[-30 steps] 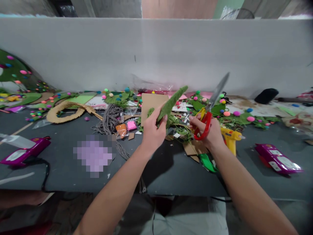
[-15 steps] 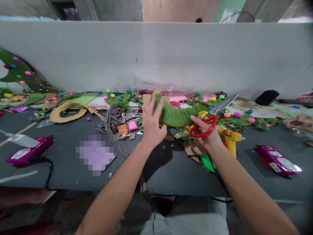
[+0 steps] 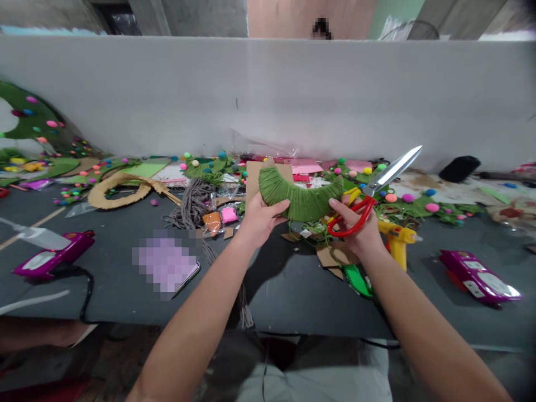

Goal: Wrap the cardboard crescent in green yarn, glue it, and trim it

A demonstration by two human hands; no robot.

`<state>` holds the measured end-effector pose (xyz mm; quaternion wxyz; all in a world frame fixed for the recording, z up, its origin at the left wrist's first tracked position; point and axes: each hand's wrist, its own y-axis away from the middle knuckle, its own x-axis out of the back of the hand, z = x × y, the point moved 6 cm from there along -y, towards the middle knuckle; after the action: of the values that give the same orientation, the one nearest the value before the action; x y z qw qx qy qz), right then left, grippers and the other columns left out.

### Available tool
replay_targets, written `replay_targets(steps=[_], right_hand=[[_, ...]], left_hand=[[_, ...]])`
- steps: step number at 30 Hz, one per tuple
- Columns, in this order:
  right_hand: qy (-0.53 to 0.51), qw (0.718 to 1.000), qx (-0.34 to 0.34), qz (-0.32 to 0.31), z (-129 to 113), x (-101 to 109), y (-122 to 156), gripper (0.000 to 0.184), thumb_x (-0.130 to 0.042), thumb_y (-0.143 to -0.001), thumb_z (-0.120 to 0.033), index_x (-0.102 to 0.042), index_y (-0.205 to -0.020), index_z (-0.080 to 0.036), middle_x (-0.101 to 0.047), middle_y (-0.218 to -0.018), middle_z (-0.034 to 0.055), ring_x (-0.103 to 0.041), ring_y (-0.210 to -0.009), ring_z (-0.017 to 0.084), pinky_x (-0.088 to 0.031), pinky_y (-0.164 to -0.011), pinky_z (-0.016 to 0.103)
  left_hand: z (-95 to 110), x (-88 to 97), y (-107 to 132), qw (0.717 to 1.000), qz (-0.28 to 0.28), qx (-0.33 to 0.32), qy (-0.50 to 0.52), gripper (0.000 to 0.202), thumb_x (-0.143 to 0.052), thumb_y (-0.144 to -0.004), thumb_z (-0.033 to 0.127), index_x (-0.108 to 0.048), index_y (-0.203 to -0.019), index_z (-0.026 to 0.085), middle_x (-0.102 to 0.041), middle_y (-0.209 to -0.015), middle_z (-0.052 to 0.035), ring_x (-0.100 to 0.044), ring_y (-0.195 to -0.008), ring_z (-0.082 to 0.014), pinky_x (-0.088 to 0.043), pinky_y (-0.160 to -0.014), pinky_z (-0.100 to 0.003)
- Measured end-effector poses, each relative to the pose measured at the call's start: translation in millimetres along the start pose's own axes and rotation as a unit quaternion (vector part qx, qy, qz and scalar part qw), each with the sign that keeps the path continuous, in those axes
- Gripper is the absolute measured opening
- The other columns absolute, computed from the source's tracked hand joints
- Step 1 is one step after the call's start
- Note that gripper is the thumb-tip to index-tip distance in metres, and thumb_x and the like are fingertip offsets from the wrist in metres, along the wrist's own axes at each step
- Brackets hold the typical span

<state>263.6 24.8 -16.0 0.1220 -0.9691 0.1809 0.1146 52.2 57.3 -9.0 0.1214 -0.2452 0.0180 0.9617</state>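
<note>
A crescent wrapped in green yarn (image 3: 298, 202) is held up above the table, its ends pointing upward. My left hand (image 3: 260, 222) grips its lower left side, thumb across the front and the other fingers behind. At the right end, my right hand (image 3: 359, 231) pinches the crescent with thumb and fingers. The same hand carries large scissors with red handles (image 3: 355, 224), looped about its fingers. Their silver blades (image 3: 397, 168) point up and to the right, slightly apart at most. A bare tan tip shows at the crescent's upper left end.
Behind the crescent stands cardboard (image 3: 252, 181). Grey yarn (image 3: 195, 201) and a paper-wrapped ring (image 3: 97, 195) lie left. A phone (image 3: 184, 282) is nearer me. A yellow glue gun (image 3: 398, 240), green brush-like item (image 3: 357, 280) and purple power strip (image 3: 479, 276) are at right. Pom-pom greenery lines the wall.
My left hand has come down from the front of the crescent and closed on its lower left edge. The scissors' blades have swung slightly up and right.
</note>
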Motion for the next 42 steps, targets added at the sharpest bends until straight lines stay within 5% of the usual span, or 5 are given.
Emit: replay_targets(steps=[5, 12, 31, 42], right_hand=[[0.193, 0.981, 0.03, -0.011, -1.9, 7.6, -4.8, 0.036, -0.078, -0.071, -0.049, -0.054, -0.077, -0.022, -0.061, -0.066, 0.0011, -0.059, -0.059, 0.018, -0.045, -0.052, 0.03], [0.49, 0.855, 0.164, -0.043, -19.9, 1.1, 2.0, 0.038, -0.071, -0.074, -0.049, -0.043, -0.072, -0.023, -0.051, -0.063, -0.0019, -0.045, -0.056, 0.014, -0.034, -0.053, 0.027], [0.644, 0.748, 0.157, 0.015, -18.0, 8.8, -1.3, 0.022, -0.065, -0.07, -0.043, -0.057, -0.076, -0.023, -0.061, -0.067, 0.002, -0.052, -0.062, 0.02, -0.027, -0.053, 0.027], [0.645, 0.752, 0.132, -0.002, -10.7, 12.7, -4.2, 0.025, -0.064, -0.073, -0.047, -0.067, -0.084, -0.024, -0.064, -0.069, 0.0025, -0.055, -0.062, 0.02, -0.029, -0.054, 0.027]], left_hand=[[6.7, 15.3, -5.4, 0.996, 0.062, -0.047, 0.035, 0.047, -0.085, -0.06, 0.019, -0.063, -0.101, 0.02, -0.073, -0.098, -0.0021, -0.069, -0.084, -0.017, -0.056, -0.079, -0.034], [9.8, 25.0, -8.8, 0.989, 0.098, -0.03, 0.107, 0.029, -0.077, -0.069, 0.012, -0.069, -0.096, 0.019, -0.074, -0.093, -0.002, -0.069, -0.083, -0.014, -0.056, -0.084, -0.032], [4.8, 17.3, -5.2, 0.986, 0.101, -0.04, 0.124, 0.029, -0.079, -0.066, 0.01, -0.07, -0.093, 0.018, -0.075, -0.091, -0.0028, -0.07, -0.081, -0.0154, -0.057, -0.08, -0.031], [6.8, 19.8, -5.3, 0.986, 0.105, -0.043, 0.12, 0.033, -0.079, -0.065, 0.011, -0.07, -0.096, 0.019, -0.075, -0.095, -0.0034, -0.07, -0.081, -0.0154, -0.057, -0.08, -0.031]])
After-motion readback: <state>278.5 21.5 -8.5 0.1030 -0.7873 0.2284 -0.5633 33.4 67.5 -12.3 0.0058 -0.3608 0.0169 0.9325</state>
